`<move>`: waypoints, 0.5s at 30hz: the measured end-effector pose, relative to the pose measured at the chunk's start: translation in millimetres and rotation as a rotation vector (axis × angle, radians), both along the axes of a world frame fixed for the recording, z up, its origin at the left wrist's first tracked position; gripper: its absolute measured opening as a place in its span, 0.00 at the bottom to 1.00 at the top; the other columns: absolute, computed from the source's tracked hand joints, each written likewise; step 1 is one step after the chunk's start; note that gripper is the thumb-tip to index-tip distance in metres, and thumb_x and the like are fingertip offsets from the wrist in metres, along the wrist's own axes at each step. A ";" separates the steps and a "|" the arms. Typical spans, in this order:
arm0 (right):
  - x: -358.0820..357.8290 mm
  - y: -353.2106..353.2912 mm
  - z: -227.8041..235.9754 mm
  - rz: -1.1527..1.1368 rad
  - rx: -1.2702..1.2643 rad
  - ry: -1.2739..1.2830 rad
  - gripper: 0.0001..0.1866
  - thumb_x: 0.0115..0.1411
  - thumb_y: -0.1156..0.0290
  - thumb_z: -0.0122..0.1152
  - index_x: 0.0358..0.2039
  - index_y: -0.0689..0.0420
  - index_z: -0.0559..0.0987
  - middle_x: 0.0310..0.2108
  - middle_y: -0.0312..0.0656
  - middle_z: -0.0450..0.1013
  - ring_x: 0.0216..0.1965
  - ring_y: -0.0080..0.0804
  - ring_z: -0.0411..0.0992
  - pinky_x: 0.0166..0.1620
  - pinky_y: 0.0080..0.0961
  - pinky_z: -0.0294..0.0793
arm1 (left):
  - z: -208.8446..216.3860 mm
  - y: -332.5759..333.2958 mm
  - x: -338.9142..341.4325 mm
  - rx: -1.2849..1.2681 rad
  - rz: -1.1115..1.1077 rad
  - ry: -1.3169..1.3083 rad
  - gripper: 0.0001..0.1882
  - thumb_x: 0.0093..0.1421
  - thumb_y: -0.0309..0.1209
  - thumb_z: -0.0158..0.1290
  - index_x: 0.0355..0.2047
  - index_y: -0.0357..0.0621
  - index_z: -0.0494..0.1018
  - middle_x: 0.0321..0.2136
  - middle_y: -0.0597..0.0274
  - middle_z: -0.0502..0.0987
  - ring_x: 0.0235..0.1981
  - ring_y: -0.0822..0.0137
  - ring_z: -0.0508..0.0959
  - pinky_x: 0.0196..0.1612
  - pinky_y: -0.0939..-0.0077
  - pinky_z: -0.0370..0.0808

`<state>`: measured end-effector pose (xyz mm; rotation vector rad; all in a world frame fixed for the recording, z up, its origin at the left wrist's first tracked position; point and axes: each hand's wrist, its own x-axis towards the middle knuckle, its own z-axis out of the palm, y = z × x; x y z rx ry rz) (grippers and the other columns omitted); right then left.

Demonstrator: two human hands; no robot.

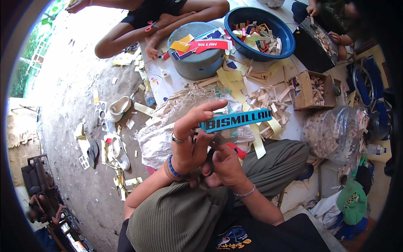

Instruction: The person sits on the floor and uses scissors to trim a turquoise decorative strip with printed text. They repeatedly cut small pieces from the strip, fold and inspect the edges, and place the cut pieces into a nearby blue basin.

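My left hand (189,138), wearing a ring and a blue bracelet, is raised in front of my lap. Its fingers pinch one end of a light-blue strip (239,121) with dark lettering, which points right. Just below, my right hand (228,166) is closed around dark-handled scissors (216,141); their grey blades sit close to the left fingers, and much of them is hidden. Whether the blades touch the strip I cannot tell. A red and blue piece (237,151) shows just beyond my right hand.
Ahead lies a whitish woven sack (168,119). Beyond it stands an upturned tub (197,67) topped with coloured strips, beside a blue basin (228,31) of wooden pieces. A wooden box (303,90) and a clear plastic container (331,130) are right. Two people sit opposite.
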<state>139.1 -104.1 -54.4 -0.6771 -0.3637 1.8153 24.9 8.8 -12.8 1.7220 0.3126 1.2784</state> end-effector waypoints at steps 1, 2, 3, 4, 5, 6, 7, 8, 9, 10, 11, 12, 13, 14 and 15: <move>3.9 -0.5 -0.4 0.065 -0.048 -0.087 0.29 0.63 0.82 0.67 0.63 0.60 0.69 0.56 0.43 0.74 0.47 0.27 0.79 0.47 0.25 0.82 | 0.9 -2.0 2.1 -0.033 -0.024 -0.027 0.16 0.76 0.25 0.42 0.61 0.44 0.57 0.60 0.33 0.70 0.55 0.51 0.79 0.54 0.61 0.80; 5.1 -0.9 -0.7 0.099 -0.038 -0.125 0.28 0.63 0.82 0.67 0.63 0.60 0.69 0.56 0.43 0.74 0.47 0.27 0.79 0.47 0.25 0.82 | 1.6 -4.0 3.9 -0.069 -0.049 -0.054 0.16 0.76 0.25 0.43 0.61 0.44 0.57 0.60 0.34 0.70 0.56 0.50 0.79 0.54 0.61 0.80; 6.0 -1.1 -0.8 0.085 -0.052 -0.182 0.28 0.63 0.82 0.66 0.62 0.60 0.70 0.56 0.44 0.74 0.48 0.28 0.79 0.46 0.24 0.82 | 2.3 -5.7 4.8 -0.104 -0.054 -0.086 0.17 0.75 0.24 0.43 0.61 0.44 0.57 0.59 0.35 0.70 0.56 0.50 0.78 0.55 0.60 0.79; 6.4 -1.4 -0.5 0.039 -0.008 -0.190 0.26 0.62 0.83 0.66 0.61 0.60 0.71 0.55 0.45 0.75 0.48 0.28 0.79 0.46 0.24 0.82 | 2.6 -7.7 5.9 -0.143 -0.059 -0.116 0.17 0.75 0.24 0.43 0.61 0.44 0.57 0.58 0.35 0.71 0.57 0.50 0.78 0.56 0.59 0.79; 6.9 -2.2 0.5 -0.003 0.036 -0.199 0.24 0.62 0.83 0.65 0.59 0.60 0.73 0.55 0.46 0.75 0.49 0.29 0.79 0.46 0.24 0.82 | 2.9 -7.1 4.5 -0.170 -0.060 -0.114 0.17 0.75 0.23 0.44 0.61 0.43 0.57 0.57 0.36 0.71 0.57 0.50 0.78 0.57 0.58 0.78; 8.2 -4.0 2.8 -0.058 0.122 -0.351 0.23 0.62 0.84 0.64 0.57 0.60 0.74 0.54 0.45 0.76 0.49 0.29 0.79 0.47 0.24 0.82 | 2.8 -6.8 3.9 -0.156 -0.047 -0.118 0.17 0.75 0.23 0.44 0.61 0.42 0.57 0.56 0.37 0.72 0.57 0.50 0.78 0.58 0.57 0.78; 11.9 -7.7 7.0 -0.112 0.210 -0.502 0.21 0.61 0.84 0.64 0.55 0.60 0.76 0.54 0.45 0.76 0.49 0.29 0.79 0.48 0.25 0.81 | 3.2 -4.9 0.1 -0.132 -0.031 -0.089 0.17 0.74 0.23 0.45 0.61 0.41 0.57 0.55 0.38 0.73 0.58 0.50 0.78 0.58 0.56 0.77; 17.0 -10.5 11.6 -0.182 0.321 -0.626 0.20 0.60 0.84 0.63 0.53 0.60 0.77 0.53 0.45 0.77 0.50 0.28 0.79 0.48 0.25 0.81 | 3.3 -2.9 -2.9 -0.104 -0.015 -0.065 0.17 0.74 0.23 0.45 0.60 0.41 0.57 0.54 0.39 0.73 0.58 0.50 0.77 0.59 0.55 0.77; 28.8 -15.2 19.1 -0.100 0.332 -0.802 0.17 0.57 0.85 0.63 0.47 0.59 0.80 0.52 0.45 0.79 0.50 0.34 0.80 0.50 0.29 0.81 | 2.7 -3.5 -2.8 -0.118 -0.039 -0.096 0.18 0.73 0.23 0.48 0.60 0.39 0.57 0.53 0.40 0.75 0.58 0.51 0.78 0.60 0.55 0.76; 41.7 -19.9 27.6 -0.062 0.395 -0.907 0.16 0.55 0.82 0.67 0.45 0.59 0.80 0.51 0.46 0.79 0.48 0.35 0.80 0.50 0.30 0.80 | 2.9 -3.8 -4.1 -0.122 -0.037 -0.079 0.19 0.73 0.22 0.48 0.60 0.39 0.57 0.52 0.41 0.75 0.57 0.51 0.78 0.60 0.55 0.76; 54.2 -23.9 37.0 -0.026 0.460 -1.011 0.16 0.54 0.80 0.71 0.43 0.58 0.80 0.51 0.47 0.79 0.46 0.37 0.80 0.51 0.31 0.79 | 3.3 -2.2 -5.7 -0.110 -0.046 -0.063 0.19 0.73 0.22 0.49 0.60 0.38 0.56 0.52 0.41 0.76 0.57 0.51 0.78 0.60 0.55 0.76; 66.0 -27.9 47.4 0.007 0.519 -1.107 0.16 0.52 0.77 0.75 0.41 0.57 0.80 0.50 0.48 0.79 0.44 0.39 0.80 0.51 0.32 0.78 | 3.9 -1.9 -6.3 -0.091 -0.051 -0.044 0.20 0.72 0.22 0.50 0.60 0.38 0.56 0.51 0.42 0.76 0.56 0.52 0.78 0.60 0.56 0.76; 76.7 -31.3 58.1 0.019 0.548 -1.191 0.17 0.49 0.75 0.78 0.39 0.58 0.80 0.47 0.49 0.80 0.43 0.39 0.81 0.51 0.33 0.78 | 5.7 -5.9 -6.2 -0.186 -0.055 -0.091 0.19 0.71 0.20 0.52 0.58 0.38 0.58 0.52 0.43 0.76 0.56 0.53 0.79 0.58 0.58 0.77; 86.5 -32.2 68.0 -0.036 0.597 -1.258 0.17 0.49 0.74 0.78 0.39 0.58 0.80 0.46 0.48 0.80 0.43 0.38 0.80 0.50 0.32 0.78 | 7.9 -8.7 -6.9 -0.281 -0.106 -0.119 0.19 0.71 0.20 0.52 0.58 0.37 0.59 0.52 0.44 0.76 0.55 0.54 0.79 0.58 0.59 0.78; 95.5 -32.2 77.7 -0.078 0.627 -1.333 0.17 0.50 0.73 0.78 0.38 0.58 0.80 0.46 0.48 0.80 0.42 0.37 0.80 0.49 0.32 0.78 | 10.6 -10.8 -8.5 -0.373 -0.160 -0.145 0.18 0.70 0.20 0.52 0.57 0.37 0.60 0.52 0.44 0.76 0.55 0.54 0.80 0.57 0.60 0.78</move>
